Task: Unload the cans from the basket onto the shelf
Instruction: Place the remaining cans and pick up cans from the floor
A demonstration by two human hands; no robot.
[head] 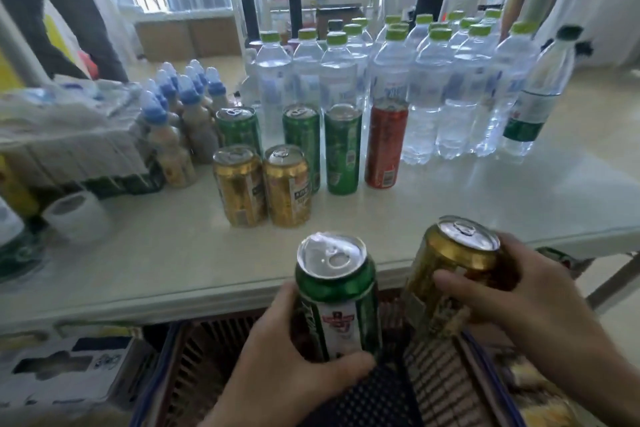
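Both hands are full right now. The left hand [294, 354] is wrapped around a green can [337, 295], thumb across the front, and the right hand [519, 302] is gripping a gold can [450, 270] that's tilted a bit to the left. Both cans are up above the basket [214, 357], which sits low against the near edge of the white shelf [485, 198], and they hang right at that front lip without being over it much.

On the shelf there's already two gold cans [263, 185] touching each other up front, three green cans [304, 142] behind them, and a red can [385, 146] just beside the rightmost green one. A whole crowd of water bottles [429, 80] fills the back, and small blue-capped bottles [180, 114] sit on the left with a white roll [78, 217] nearer the edge.

Open surface is mostly front and right: a bare stretch between the gold pair and the near edge, and wide room right of the red can.
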